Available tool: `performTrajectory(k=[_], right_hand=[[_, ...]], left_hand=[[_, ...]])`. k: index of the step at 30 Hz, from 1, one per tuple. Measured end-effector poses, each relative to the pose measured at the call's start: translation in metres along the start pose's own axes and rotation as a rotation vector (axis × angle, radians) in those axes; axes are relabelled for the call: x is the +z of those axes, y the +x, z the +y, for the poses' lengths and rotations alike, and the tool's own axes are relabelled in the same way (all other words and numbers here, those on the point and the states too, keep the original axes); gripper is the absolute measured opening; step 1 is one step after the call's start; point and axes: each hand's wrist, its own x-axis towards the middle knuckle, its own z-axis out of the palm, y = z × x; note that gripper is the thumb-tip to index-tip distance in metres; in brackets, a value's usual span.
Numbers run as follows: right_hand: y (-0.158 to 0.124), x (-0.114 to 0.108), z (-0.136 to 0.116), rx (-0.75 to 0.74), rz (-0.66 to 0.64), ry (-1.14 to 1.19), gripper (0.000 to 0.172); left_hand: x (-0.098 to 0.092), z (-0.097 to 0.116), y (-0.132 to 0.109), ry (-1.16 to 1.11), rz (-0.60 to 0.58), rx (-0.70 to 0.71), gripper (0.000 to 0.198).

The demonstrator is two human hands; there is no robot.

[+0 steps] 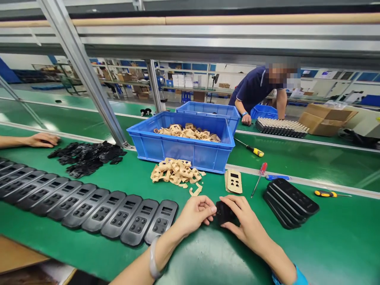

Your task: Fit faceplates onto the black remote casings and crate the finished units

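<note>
My right hand (242, 217) is wrapped over a black plastic panel (223, 213) just above the green bench (208, 257). My left hand (197, 213) is pinched at the panel's left edge; whatever lies between its fingertips is too small to make out. Left of my hands, a long row of black panels with buttons (160, 221) overlaps along the bench. A stack of black panels (291, 202) rests to the right. Beyond my hands are crumpled beige backing scraps (175, 172) and a small stack of beige die-cut sheets (234, 182).
A blue bin (181, 146) holds more beige scraps. Black pieces (89, 154) are heaped at left, near another person's hand (44, 139). Screwdrivers (259, 179) and a blue cutter (277, 177) lie at right. A person (255, 89) leans over the far side.
</note>
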Motion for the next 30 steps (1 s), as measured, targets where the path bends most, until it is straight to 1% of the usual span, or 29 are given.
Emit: performTrajectory(k=[3,7,9,11,13,14,16,18,19,21,22,25,26,28,30], right_hand=[[-0.002,0.004,-0.004,0.022,0.004,0.148,0.053],[-0.004,0.011,-0.015,0.092,0.029,0.424,0.052],[-0.004,0.012,-0.019,0.149,0.034,0.584,0.052],[-0.004,0.011,-0.02,0.21,0.062,0.77,0.053],[-0.002,0.007,-0.016,0.255,0.154,0.961,0.056],[0.0,0.004,-0.013,0.277,0.232,1.054,0.057],[0.004,-0.003,-0.003,0.342,0.422,1.228,0.058],[0.009,-0.008,0.007,0.423,0.614,1.367,0.055],[0.011,-0.01,0.012,0.455,0.688,1.416,0.053],[0.015,-0.013,0.021,0.482,0.781,1.469,0.049],[0.016,-0.015,0.025,0.485,0.813,1.481,0.046],[0.016,-0.022,0.037,0.515,0.91,1.485,0.037],[0.015,-0.024,0.039,0.534,0.931,1.483,0.036],[0.015,-0.026,0.038,0.58,0.923,1.487,0.034],[0.016,-0.022,0.032,0.614,0.853,1.501,0.037]], left_hand=[[0.0,0.004,-0.004,-0.057,-0.106,-0.044,0.044],[0.008,0.004,-0.01,-0.268,-0.24,-0.046,0.042],[0.012,0.002,-0.012,-0.346,-0.269,-0.041,0.039],[0.014,0.0,-0.012,-0.4,-0.253,-0.034,0.036],[0.013,-0.001,-0.01,-0.452,-0.206,-0.033,0.033],[0.011,0.0,-0.009,-0.477,-0.172,-0.034,0.033],[0.008,0.003,-0.008,-0.515,-0.115,-0.034,0.032],[0.005,0.009,-0.009,-0.517,-0.083,-0.027,0.031],[0.004,0.013,-0.01,-0.499,-0.072,-0.014,0.031],[-0.001,0.021,-0.011,-0.429,-0.039,0.04,0.032],[-0.005,0.025,-0.011,-0.385,0.001,0.083,0.032],[-0.024,0.035,-0.005,-0.195,0.203,0.245,0.03],[-0.033,0.038,-0.003,-0.052,0.269,0.306,0.027],[-0.051,0.043,-0.001,0.323,0.371,0.4,0.025],[-0.066,0.044,-0.007,0.711,0.449,0.433,0.035]])
